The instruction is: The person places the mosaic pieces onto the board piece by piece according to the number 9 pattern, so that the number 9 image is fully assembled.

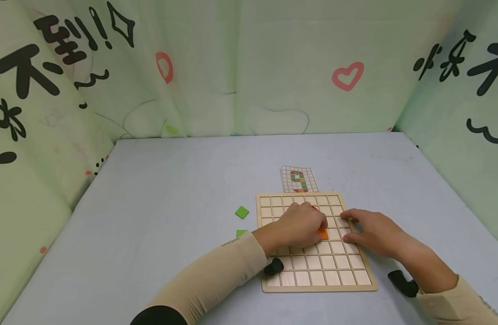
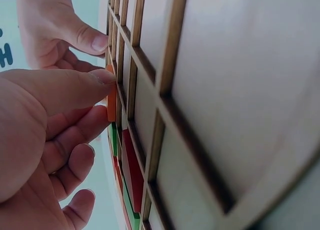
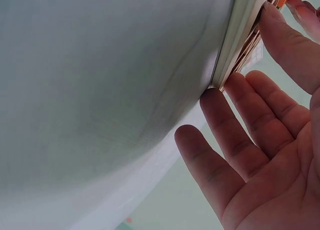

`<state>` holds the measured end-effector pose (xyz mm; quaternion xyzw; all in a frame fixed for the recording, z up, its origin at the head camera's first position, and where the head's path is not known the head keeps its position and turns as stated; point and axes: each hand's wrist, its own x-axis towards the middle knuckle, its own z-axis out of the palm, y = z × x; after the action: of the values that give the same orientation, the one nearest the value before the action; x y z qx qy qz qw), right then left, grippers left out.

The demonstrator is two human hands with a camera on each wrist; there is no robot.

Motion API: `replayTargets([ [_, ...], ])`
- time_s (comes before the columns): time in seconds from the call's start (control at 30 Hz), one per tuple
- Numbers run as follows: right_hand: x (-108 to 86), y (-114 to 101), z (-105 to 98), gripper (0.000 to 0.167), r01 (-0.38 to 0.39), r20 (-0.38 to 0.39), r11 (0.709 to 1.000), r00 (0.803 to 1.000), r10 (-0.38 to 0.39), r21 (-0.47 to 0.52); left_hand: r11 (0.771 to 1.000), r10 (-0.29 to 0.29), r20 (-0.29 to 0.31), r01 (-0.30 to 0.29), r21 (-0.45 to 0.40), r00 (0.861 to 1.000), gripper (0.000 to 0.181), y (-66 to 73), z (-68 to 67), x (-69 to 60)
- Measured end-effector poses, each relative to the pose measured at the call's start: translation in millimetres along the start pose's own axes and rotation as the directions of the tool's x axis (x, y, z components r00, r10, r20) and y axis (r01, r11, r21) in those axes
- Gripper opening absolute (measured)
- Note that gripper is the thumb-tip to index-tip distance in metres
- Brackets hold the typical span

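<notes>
My left hand (image 1: 301, 224) reaches over a wooden grid board (image 1: 318, 289) and pinches an orange square tile (image 1: 323, 234) between thumb and fingers. In the left wrist view, the orange tile (image 2: 111, 106) stands partly above the grid's dividers. Red (image 2: 132, 172) and green (image 2: 114, 140) tiles sit in cells beyond it, mostly hidden from the head view by the left hand. At the board's right edge rests my right hand (image 1: 375, 232), its thumb and fingertips touching the frame. The right wrist view shows the fingers (image 3: 232, 127) nearly straight, holding no tile.
Two loose green tiles (image 1: 242, 212) lie left of the board, the nearer one partly covered by the left arm. Behind the board is a printed pattern card (image 1: 288, 180), its lower edge meeting the frame. A pale curtain (image 1: 249, 67) encloses the white table (image 1: 172, 194).
</notes>
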<state>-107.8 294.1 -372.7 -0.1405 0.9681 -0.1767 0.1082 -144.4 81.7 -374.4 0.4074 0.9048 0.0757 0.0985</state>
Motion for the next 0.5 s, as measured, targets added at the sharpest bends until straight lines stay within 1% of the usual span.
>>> replayTargets([
  [0.3, -0.1, 0.9, -0.3, 0.058, -0.003, 0.014, 1.0, 1.0, 0.003, 0.008, 1.0, 0.007, 0.008, -0.007, -0.006, 1.0, 0.019, -0.9, -0.8, -0.8],
  [0.5, 0.2, 0.9, 0.0, 0.057, 0.006, 0.005, 1.0, 1.0, -0.006, 0.003, 1.0, 0.017, -0.001, -0.017, 0.003, 1.0, 0.019, -0.9, 1.1, 0.5],
])
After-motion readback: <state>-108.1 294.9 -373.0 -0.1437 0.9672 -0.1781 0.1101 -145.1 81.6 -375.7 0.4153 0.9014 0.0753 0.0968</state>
